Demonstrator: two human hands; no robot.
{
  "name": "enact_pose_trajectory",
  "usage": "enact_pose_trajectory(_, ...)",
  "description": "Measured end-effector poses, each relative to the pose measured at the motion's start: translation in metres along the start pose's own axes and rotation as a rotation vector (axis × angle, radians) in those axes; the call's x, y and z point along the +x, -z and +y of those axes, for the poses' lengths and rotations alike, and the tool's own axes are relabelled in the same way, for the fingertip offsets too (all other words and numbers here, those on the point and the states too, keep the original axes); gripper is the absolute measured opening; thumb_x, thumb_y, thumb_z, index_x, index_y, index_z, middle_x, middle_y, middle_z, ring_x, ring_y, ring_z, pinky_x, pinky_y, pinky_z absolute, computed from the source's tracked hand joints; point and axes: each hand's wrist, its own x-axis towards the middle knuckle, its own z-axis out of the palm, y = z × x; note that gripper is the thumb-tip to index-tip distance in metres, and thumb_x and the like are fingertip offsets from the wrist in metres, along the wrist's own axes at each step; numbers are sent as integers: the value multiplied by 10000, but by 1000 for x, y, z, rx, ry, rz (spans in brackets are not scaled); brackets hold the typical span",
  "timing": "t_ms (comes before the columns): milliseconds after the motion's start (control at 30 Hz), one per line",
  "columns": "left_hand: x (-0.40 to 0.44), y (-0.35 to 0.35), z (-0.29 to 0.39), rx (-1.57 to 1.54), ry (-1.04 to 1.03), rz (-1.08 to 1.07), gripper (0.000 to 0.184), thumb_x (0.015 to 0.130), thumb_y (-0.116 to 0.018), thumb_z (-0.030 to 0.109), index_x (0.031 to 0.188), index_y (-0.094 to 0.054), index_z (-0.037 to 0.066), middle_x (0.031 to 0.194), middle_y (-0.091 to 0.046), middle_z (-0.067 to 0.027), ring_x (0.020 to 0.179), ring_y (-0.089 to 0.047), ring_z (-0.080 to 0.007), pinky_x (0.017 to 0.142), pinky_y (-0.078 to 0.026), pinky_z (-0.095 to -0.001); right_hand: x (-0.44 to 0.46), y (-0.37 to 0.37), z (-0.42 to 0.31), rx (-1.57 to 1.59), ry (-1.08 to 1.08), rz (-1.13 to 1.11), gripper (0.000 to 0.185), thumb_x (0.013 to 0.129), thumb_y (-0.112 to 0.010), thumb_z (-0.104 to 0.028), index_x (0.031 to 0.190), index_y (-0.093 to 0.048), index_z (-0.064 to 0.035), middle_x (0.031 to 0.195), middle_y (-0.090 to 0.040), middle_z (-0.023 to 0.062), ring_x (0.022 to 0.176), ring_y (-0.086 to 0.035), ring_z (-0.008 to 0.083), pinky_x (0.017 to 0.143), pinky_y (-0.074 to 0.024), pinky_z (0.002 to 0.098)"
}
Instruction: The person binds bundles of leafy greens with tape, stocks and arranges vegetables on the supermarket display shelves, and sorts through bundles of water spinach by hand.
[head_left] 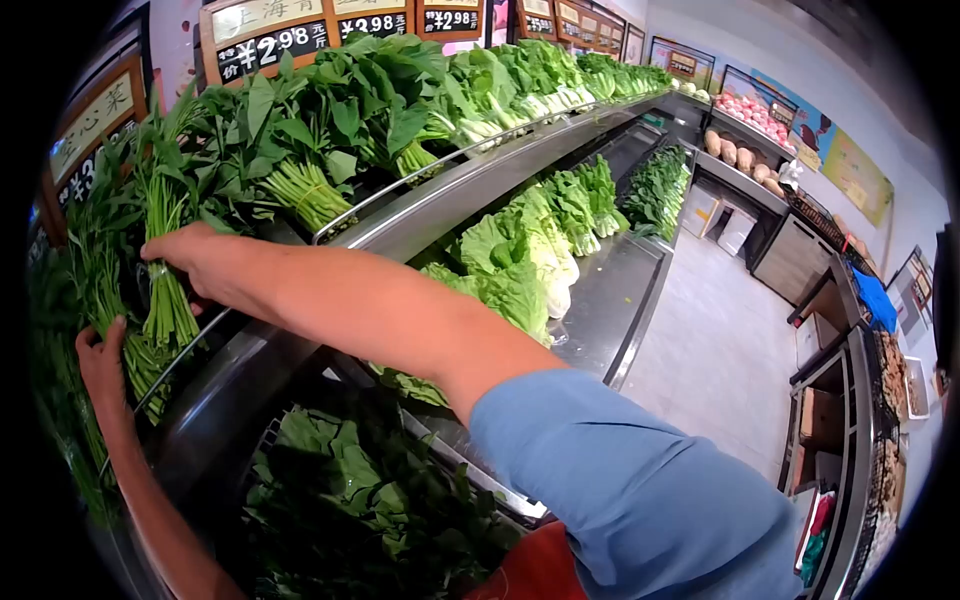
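Note:
My right hand is closed around an upright bunch of water spinach, its cut stem ends pointing down over the shelf's front rail. Lower and to the left, my left hand rests against the stems of neighbouring greens, its visible fingers bent and apart. More water spinach bunches lie beneath and beside the held one. Directly right of my right hand is a leafy bunch with thick tied stems.
A metal rail edges the upper shelf. Below it, lettuce lies on a steel tray, and dark leafy greens fill a lower bin. Price signs stand behind. A tiled aisle runs on the right, beside another rack.

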Motion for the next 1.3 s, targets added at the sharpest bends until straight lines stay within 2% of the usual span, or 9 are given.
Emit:
enact_pose_trajectory(333, -2, 5, 0, 102, -143, 184, 459, 818, -560, 137, 1248, -551, -23, 1125, -646, -221, 1037, -612, -286, 905, -456, -348, 23, -49, -29, -60, 53, -164, 305, 802, -680, -311, 987, -659, -69, 870, -678, 150, 679, -654, 357, 633, -455, 646)
enact_pose_trajectory(500, -24, 4, 27, -173, -120, 100, 575, 799, -765, 172, 1249, -497, -65, 1107, -648, -157, 995, -617, -212, 875, -481, -319, 47, -101, -39, 103, 84, -61, 204, 806, -700, -145, 972, -653, -35, 835, -683, 145, 722, -687, 373, 635, -521, 611)
enact_pose_trajectory(533, -31, 5, 34, -297, -107, 63, 584, 786, -785, 184, 1231, -500, -65, 1096, -645, -153, 981, -614, -204, 863, -484, -318, 118, -110, -30, -148, 384, -268, 203, 796, -696, -115, 967, -639, -24, 841, -682, 151, 738, -692, 371, 644, -532, 622)
enact_pose_trajectory(700, -45, 5, 50, -376, 27, 69, 661, 744, -834, 215, 1215, -469, -71, 1043, -611, -144, 884, -607, -191, 746, -506, -310, 42, -126, -90, -335, 251, -472, 207, 777, -683, -151, 910, -621, -6, 808, -680, 154, 724, -710, 298, 713, -595, 501)
enact_pose_trajectory(733, -41, 5, 46, -342, 33, 61, 685, 741, -835, 230, 1225, -461, -77, 1018, -606, -138, 871, -605, -189, 740, -501, -305, 60, -107, -114, -278, 187, -897, 252, 778, -704, -199, 909, -631, 4, 819, -686, 154, 713, -706, 296, 699, -593, 483)
enact_pose_trajectory(800, -42, 8, 47, -291, 44, 40, 719, 737, -835, 250, 1242, -448, -86, 981, -596, -127, 848, -599, -183, 729, -496, -301, 38, -110, -121, -382, 337, -519, 226, 868, -580, -290, 868, -582, -64, 684, -601, 135, 576, -588, 283, 554, -490, 454)
enact_pose_trajectory(933, -49, 7, 57, -223, 41, 34, 800, 730, -842, 290, 1282, -421, -108, 936, -577, -112, 807, -584, -178, 705, -490, -300, 46, -47, -76, -536, 665, -17, 446, 762, -767, -364, 912, -665, 43, 853, -699, 171, 654, -680, 282, 637, -565, 431)
enact_pose_trajectory(1100, -38, -1, 42, -42, -99, 49, 846, 716, -835, 365, 1277, -406, -101, 1165, -619, -286, 1059, -635, -363, 966, -468, -396, 35, 43, 9, -976, 552, 62, 763, 744, -806, -480, 1144, -557, 121, 1135, -622, 271, 1024, -631, 317, 865, -505, 424)
enact_pose_trajectory(1300, -60, 6, 70, 180, -279, 6, 840, 716, -832, 401, 1278, -393, -42, 1096, -646, -291, 1046, -637, -420, 899, -500, -473, 12, 36, 1, -883, 531, 190, 833, 756, -802, -511, 1205, -499, 122, 1186, -596, 279, 1076, -606, 330, 932, -475, 430)
